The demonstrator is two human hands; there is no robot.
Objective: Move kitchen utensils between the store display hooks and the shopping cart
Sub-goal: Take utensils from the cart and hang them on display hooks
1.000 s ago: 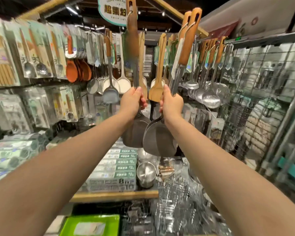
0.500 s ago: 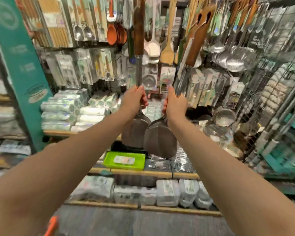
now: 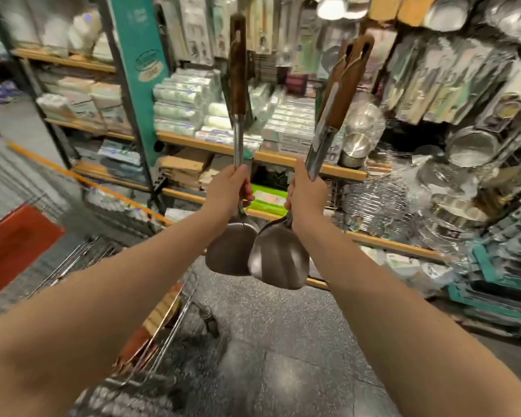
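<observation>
Spatulas blade-down, handles above each grip, left hand, right hand

We see a grey steel spatula with a dark brown wooden handle and two silvery steel spatulas with lighter brown wooden handles. Behind them are a bright green plastic tray and a teal upright sign panel. Below are a grey speckled stone floor and a red flat plastic panel.

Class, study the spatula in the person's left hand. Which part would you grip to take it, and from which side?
Probably the wooden handle of the spatula, coming in level from the left. It stands upright and bare above the left hand, which grips the thin metal shaft just over the blade; the right hand holds other spatulas close on the right.
</observation>
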